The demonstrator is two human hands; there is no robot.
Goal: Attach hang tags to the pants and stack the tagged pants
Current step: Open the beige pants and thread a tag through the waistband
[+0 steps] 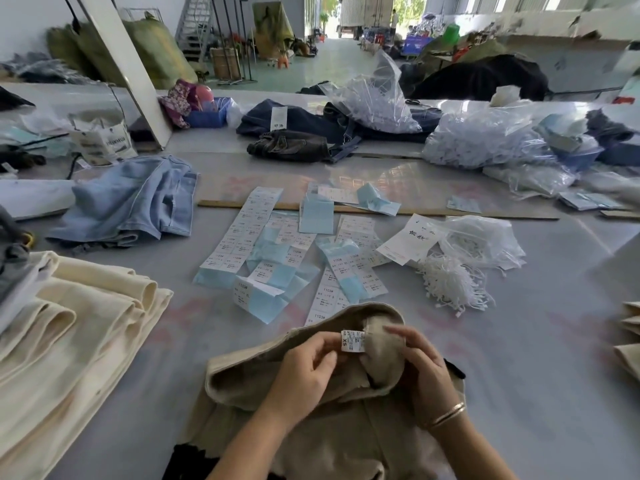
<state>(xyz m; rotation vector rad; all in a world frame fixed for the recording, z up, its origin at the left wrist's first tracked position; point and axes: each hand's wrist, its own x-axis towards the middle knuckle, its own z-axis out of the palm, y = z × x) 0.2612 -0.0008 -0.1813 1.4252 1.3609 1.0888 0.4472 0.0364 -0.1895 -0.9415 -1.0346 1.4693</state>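
Left hand (304, 368): pinches the sewn-in size label (353, 340).
Right hand (420, 362): grips the beige pants (311, 427) waistband.
Hang tags (277, 258): spread on the table (519, 393) beyond.

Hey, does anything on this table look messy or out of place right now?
Yes. The white tag strings have spilled loose beside their plastic bag, and the sticker sheets lie scattered and overlapping at odd angles instead of stacked.
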